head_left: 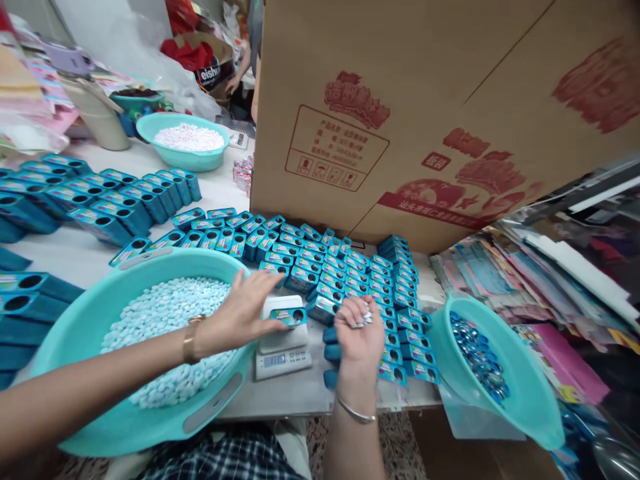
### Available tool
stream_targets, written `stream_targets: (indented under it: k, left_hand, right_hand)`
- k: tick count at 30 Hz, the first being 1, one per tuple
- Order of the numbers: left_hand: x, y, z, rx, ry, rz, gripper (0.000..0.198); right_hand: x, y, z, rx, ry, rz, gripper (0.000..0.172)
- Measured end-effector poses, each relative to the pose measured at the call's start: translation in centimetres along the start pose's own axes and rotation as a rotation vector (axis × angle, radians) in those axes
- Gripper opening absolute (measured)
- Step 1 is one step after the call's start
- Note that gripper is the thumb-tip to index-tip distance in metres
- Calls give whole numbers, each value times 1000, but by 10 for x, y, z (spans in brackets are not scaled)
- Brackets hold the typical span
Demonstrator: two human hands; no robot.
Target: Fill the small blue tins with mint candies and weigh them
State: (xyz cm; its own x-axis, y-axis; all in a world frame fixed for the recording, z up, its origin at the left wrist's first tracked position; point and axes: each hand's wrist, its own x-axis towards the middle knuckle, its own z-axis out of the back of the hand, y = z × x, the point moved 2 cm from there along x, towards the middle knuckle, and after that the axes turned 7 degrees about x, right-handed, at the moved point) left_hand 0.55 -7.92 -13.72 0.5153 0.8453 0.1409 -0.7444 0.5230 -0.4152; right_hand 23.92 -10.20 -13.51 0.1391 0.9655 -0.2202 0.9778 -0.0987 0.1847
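My left hand [240,310] reaches over the rim of a large turquoise basin [150,263] with pale blue candies [165,310] in it. Its fingers are stretched and apart; the thumb tip lies at a small blue box [290,316] with a round hole in its top. That box stands on a white digital scale [283,361], whose display is lit. A cluster of small pale candies [365,319] sits in my right hand [359,327], palm up with the fingers curled over them, right of the scale. Rows of similar blue boxes [330,277] stand behind both hands.
A tall cardboard carton [420,87] blocks the back. At right a turquoise basin [530,373] holds shiny blue pieces. More blue boxes [105,220] stand at left, and another basin of pale candies [183,160] is behind them. Part of another person's arm [243,70] shows beyond.
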Motion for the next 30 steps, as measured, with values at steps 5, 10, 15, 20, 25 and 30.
stream_targets:
  k: [5,10,15,20,25,30]
  left_hand:
    - [-41,39,34,95,-86,147,73]
    - [-64,52,31,132,-103,204,64]
    - [-54,37,22,155,-48,113,66]
    - [-17,-1,0,162,30,5,67]
    - [8,-29,-27,127,195,-87,42]
    - [12,18,48,26,-181,81,44]
  right_hand:
    - [-23,35,1,57,6,110,13]
    - [-25,32,7,59,-60,110,16]
    - [-23,20,5,68,-95,81,16]
    - [-19,8,5,26,-66,64,13]
    - [-19,0,6,10,-36,-43,17]
    - [-19,22,16,-52,-55,4,20]
